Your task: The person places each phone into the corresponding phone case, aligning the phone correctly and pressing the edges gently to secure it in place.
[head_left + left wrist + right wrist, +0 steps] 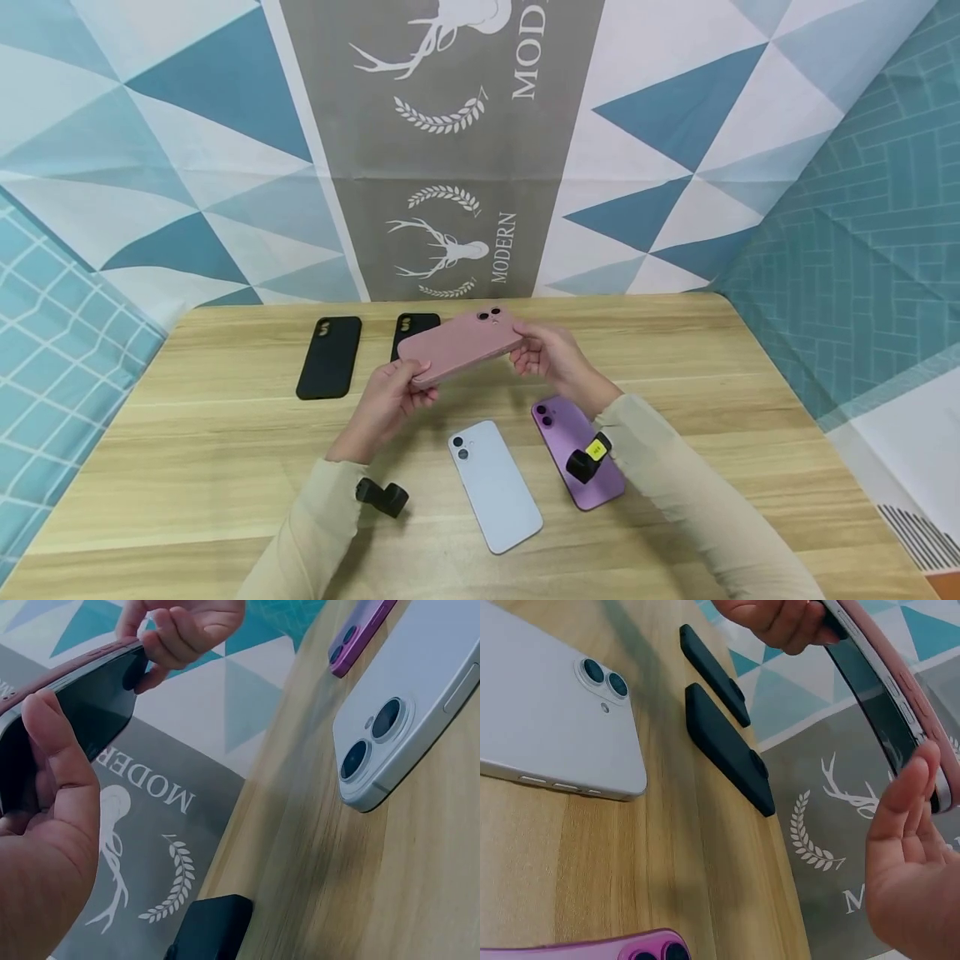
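Both hands hold a pink-backed phone [461,343] up above the back of the table, camera end to the right. My left hand [386,402] grips its lower left end, thumb on the pink back. At the camera end, my right hand [553,358] pinches the corner. In the right wrist view a pink case [904,667] lies along the phone's silver side, where buttons show bare beside the case's edge. The phone's dark screen [94,705] faces down in the left wrist view. Below the hands lie a white phone [495,487] and a purple phone [573,442], backs up.
Two black phone cases rest near the table's back edge: the left one [328,358] in full view, the other [420,323] partly covered by the pink phone. A patterned cloth [442,150] hangs behind the wooden table [187,467].
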Tool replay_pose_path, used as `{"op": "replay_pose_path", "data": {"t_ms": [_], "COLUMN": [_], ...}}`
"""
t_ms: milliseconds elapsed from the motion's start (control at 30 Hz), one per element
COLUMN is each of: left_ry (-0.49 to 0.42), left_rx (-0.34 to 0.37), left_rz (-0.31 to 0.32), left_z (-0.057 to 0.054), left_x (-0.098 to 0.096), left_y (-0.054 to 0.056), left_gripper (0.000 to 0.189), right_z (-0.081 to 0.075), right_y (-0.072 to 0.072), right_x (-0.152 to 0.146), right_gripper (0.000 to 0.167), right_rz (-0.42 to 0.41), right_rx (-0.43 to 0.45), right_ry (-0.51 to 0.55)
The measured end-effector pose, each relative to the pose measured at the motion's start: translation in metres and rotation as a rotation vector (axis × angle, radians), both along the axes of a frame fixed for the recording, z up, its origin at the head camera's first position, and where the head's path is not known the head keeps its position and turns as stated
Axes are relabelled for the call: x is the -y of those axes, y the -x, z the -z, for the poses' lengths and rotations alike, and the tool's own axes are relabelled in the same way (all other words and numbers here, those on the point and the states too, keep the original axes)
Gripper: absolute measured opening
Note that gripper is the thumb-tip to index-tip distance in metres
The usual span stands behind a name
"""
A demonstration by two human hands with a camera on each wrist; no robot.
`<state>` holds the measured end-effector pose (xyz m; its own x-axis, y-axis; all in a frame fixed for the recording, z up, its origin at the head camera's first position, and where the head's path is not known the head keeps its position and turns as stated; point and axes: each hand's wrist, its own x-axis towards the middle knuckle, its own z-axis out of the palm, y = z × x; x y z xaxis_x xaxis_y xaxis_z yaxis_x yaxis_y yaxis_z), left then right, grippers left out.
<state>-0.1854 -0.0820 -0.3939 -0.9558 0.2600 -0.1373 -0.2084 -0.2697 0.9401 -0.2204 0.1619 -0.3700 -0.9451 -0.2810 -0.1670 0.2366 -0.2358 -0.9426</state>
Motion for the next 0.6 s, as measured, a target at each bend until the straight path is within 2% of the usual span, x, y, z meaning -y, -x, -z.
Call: {"op": "replay_pose_path", "data": {"t_ms": [133,300,400,500,600], "left_ry": [-0.099,-0.248,-0.242,-0.172,-0.097], "left_rx": [-0.026,-0.079,-0.065,-0.022,0.0], "left_rz": [-0.014,-0.051,-0.031,-0.003,-0.023], "left_z": [0.001,0.003,0.003,0.001,-0.001], "left_x": [0.0,-0.008,-0.017,-0.032,-0.049], "left_y": [0.0,-0.001,-0.001,0.0,0.002], "left_gripper": [0.024,0.035,0.04,0.041,0.038], "right_z": [-0.002,-0.004,-0.005,-0.003,-0.001], "right_y": [-0.003,-0.007,-0.009,-0.012,-0.015], "right_x": [0.001,0.008,0.012,0.017,0.023], "right_gripper": [0.033,0.033,0.031,0.031,0.03], "right_rz": [-0.017,0.034,0.062,0.077,0.077], "right_rx": [-0.019,-0.033,-0.043,-0.053,-0.06], "right_ry": [0.023,0.063,0.084,0.105,0.12]}}
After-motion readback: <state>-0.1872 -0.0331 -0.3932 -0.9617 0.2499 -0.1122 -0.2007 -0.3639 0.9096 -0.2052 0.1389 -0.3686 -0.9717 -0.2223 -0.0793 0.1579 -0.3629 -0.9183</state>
